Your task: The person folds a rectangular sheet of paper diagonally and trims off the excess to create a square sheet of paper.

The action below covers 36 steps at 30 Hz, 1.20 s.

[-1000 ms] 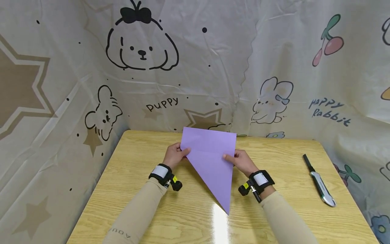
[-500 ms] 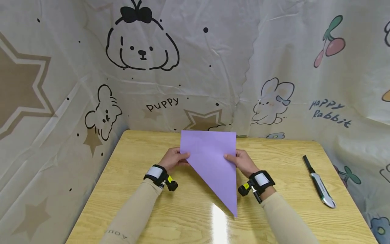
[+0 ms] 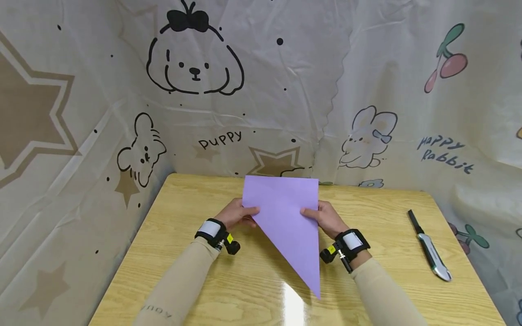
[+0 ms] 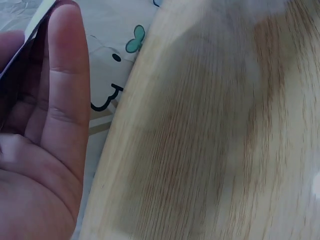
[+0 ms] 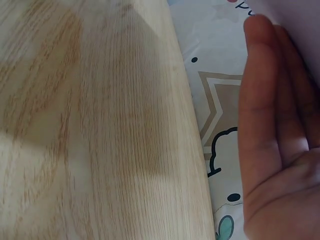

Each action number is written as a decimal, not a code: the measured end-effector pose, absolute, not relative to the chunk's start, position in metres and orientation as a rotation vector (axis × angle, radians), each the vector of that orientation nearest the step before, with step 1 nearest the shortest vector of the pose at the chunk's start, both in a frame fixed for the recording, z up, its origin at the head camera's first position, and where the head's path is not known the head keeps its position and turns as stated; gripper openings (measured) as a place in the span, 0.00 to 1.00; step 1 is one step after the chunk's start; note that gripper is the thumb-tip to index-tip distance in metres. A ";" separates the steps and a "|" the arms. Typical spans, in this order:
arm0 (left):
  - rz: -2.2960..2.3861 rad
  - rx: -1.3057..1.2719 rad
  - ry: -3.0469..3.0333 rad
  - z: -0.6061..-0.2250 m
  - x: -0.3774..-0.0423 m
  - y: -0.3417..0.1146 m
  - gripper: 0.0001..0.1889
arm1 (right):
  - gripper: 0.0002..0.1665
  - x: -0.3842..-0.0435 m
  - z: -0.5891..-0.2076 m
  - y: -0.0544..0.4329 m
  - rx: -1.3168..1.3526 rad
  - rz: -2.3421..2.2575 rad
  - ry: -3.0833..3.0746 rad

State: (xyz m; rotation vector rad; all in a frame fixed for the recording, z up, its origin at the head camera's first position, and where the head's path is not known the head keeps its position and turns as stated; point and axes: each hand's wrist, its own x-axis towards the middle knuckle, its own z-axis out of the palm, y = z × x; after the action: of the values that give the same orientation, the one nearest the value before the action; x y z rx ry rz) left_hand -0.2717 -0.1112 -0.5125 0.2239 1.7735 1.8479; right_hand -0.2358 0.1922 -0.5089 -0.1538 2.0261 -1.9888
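I hold the purple paper (image 3: 285, 222) up between my two hands, above the middle of the wooden table (image 3: 171, 253). It is folded into a long triangle: the wide edge is at the far end, toward the back of the table, and the sharp point hangs toward me, near the glare on the tabletop.

My left hand (image 3: 237, 213) is at the sheet's left edge, just below the upper left corner. The thumb lies on the face turned to me and the fingers go behind, so the hand pinches the edge. In the left wrist view those fingers (image 4: 62, 85) lie long and close together against the back of the paper (image 4: 22, 35), with only a dark sliver of the sheet showing beside them.

My right hand (image 3: 326, 218) is at the right edge, level with the left one. Its thumb presses on the front of the sheet and the fingers are behind it, pinching as well. In the right wrist view those fingers (image 5: 270, 100) lie straight and side by side along the pale paper (image 5: 300, 20) at the frame's upper right corner.

A utility knife (image 3: 430, 248) lies on the table well to the right of my right hand, apart from the paper. A patterned cloth (image 3: 285, 81) with cartoon animals hangs behind and beside the table.
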 end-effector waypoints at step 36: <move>2.087 0.267 1.449 -0.511 -0.270 -0.111 0.11 | 0.10 -0.235 -0.513 0.195 -0.222 -2.161 1.728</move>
State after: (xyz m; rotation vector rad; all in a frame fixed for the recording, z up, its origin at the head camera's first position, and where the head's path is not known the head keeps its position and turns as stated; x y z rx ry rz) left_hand -0.2701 -0.1108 -0.5111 0.2672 1.4494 2.0867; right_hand -0.2351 0.1950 -0.5130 -0.2218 1.7277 -2.1611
